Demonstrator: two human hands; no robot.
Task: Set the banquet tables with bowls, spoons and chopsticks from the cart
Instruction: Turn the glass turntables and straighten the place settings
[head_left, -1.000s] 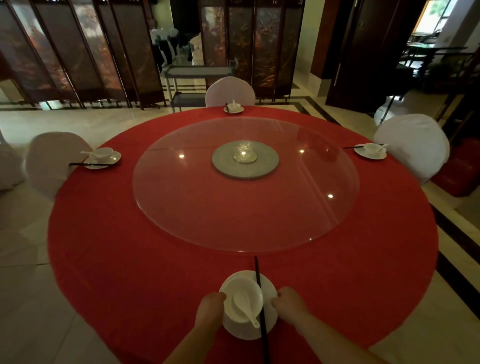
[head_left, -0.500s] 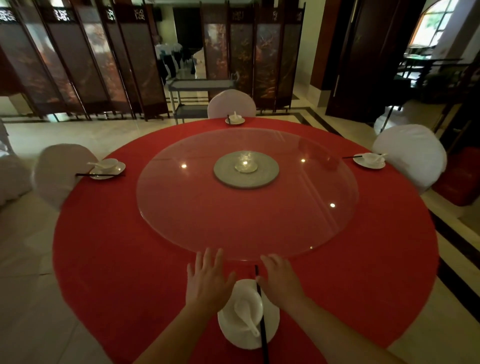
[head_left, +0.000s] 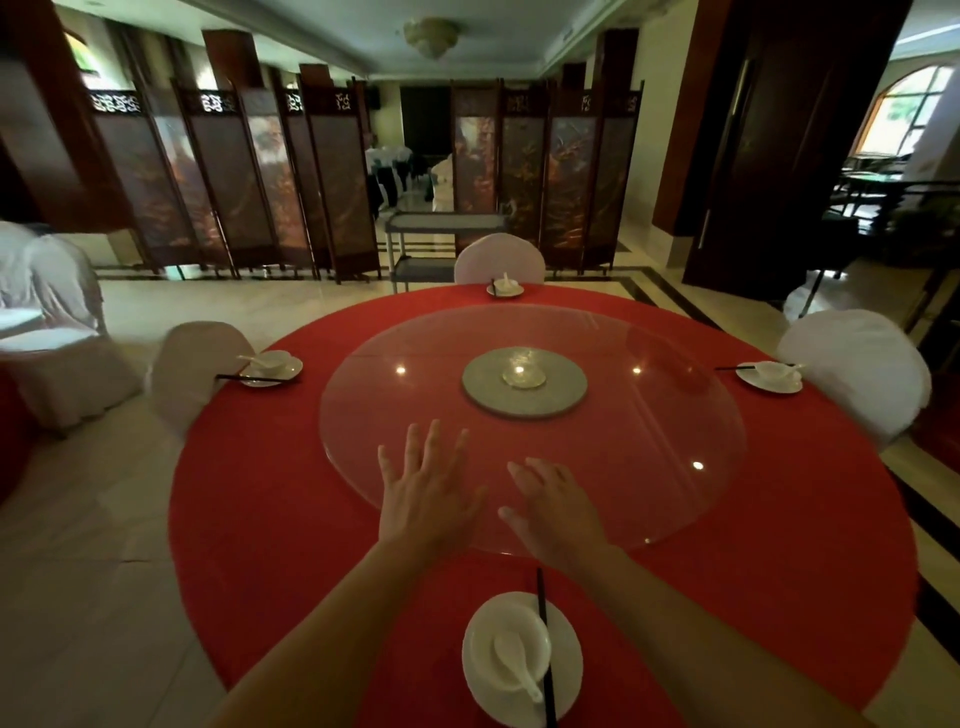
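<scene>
Hands have left the near setting since a second ago, when I had them bracketing the plate; now both reach forward over the near edge of the glass turntable (head_left: 532, 426), empty; my left hand (head_left: 423, 493) is spread wide, palm down, my right hand (head_left: 553, 506) flat with fingers looser and closer together; I cannot tell whether either touches the glass. Behind my wrists the near plate (head_left: 569, 670) sits on the red counter (head_left: 270, 519), bowl (head_left: 511, 652) on it, spoon (head_left: 517, 665) lying in the bowl, chopsticks (head_left: 545, 644) laid along the plate's right side; none of these has shifted. Three other settings stay at the left (head_left: 270, 366), far (head_left: 505, 287) and right (head_left: 769, 375) rims; the view has tipped up, showing more of the room, with the cart (head_left: 441, 244) beyond the far chair (head_left: 498, 257).
</scene>
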